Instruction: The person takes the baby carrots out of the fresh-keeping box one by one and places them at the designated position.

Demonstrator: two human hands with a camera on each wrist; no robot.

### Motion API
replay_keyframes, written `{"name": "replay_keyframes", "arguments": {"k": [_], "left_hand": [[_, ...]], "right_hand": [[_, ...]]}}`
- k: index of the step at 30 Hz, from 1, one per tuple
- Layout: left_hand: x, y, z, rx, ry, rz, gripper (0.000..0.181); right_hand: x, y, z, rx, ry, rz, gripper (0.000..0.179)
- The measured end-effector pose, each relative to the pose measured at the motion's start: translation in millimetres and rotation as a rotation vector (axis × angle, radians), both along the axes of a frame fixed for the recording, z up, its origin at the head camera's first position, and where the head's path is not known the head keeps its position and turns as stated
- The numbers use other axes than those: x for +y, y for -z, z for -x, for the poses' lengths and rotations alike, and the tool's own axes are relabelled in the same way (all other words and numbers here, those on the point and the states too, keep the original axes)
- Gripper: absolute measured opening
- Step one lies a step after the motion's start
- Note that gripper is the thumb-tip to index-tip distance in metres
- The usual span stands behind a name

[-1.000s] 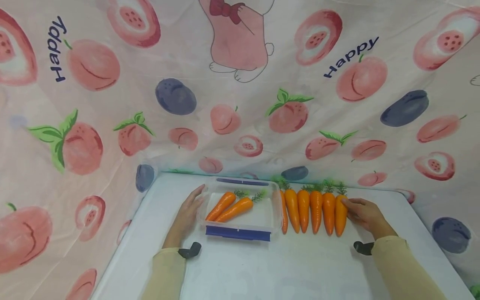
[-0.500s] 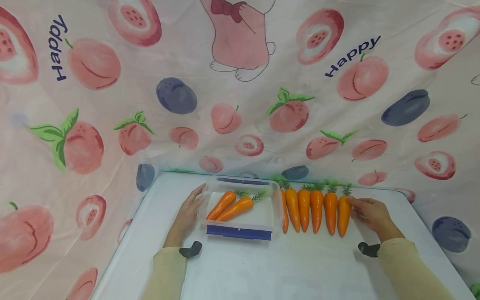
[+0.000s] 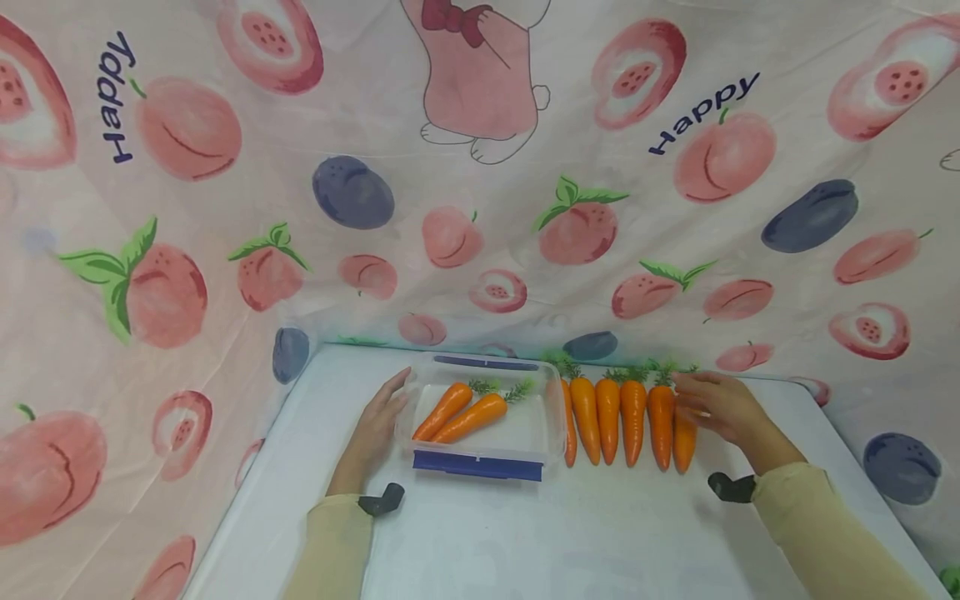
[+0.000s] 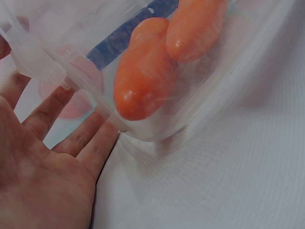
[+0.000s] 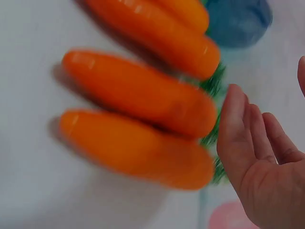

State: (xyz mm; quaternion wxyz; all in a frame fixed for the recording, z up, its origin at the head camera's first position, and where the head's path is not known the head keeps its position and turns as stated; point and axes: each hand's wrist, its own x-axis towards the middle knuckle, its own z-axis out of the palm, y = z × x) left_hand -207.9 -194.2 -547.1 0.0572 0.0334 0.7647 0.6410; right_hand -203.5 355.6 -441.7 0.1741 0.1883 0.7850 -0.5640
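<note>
A clear plastic box [image 3: 480, 453] with blue latches stands on the white table, two orange carrots [image 3: 471, 419] lying slanted inside it. My left hand [image 3: 372, 429] rests along the box's left side; in the left wrist view its spread fingertips [image 4: 97, 143] meet the clear wall. Right of the box, several carrots [image 3: 633, 425] lie in a row, green tops toward the back. Over the top of the rightmost carrot [image 3: 684, 446] is my right hand [image 3: 726, 410], its fingers extended and gripping nothing. In the right wrist view, that hand [image 5: 267, 186] is beside the carrots' thick ends.
The white table [image 3: 600, 533] ends at the back against a hanging cloth [image 3: 480, 183] printed with fruit. The same cloth rises on the left and right. The box's right side sits close against the leftmost carrot [image 3: 569, 425] of the row.
My right hand pinched the rightmost carrot and shifted it slightly right, then released it and moved left over its top. That carrot now lies slightly further left. My left hand stayed put.
</note>
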Motion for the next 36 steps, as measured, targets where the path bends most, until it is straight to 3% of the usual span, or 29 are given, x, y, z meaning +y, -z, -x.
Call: {"name": "replay_keyframes", "arguments": {"k": [8,18,24,29,36], "left_hand": [[1.5,-1.6,-1.9,0.001,-0.017,0.039,0.049],[1.1,0.6,-0.9,0.007,-0.007,-0.011,0.048],[1.6,-1.5,-2.3,0.012,-0.006,-0.026,0.049],[1.6,-1.3,-2.3,0.006,-0.013,0.009,0.049],[1.1,-0.2,-1.6,0.008,-0.008,-0.024,0.049]], "right_hand": [[-42,-24.1,7.5,0.015,-0.092,0.134,0.091],[-94,-46.1,20.2,-0.014,-0.126,0.206,0.09],[-124,-54.0,27.8,-0.022,-0.182,0.269,0.084],[-149,-58.3,32.9,-0.034,-0.238,0.258,0.07],[-179,-59.9,42.1,-0.096,-0.307,0.277,0.063]]}}
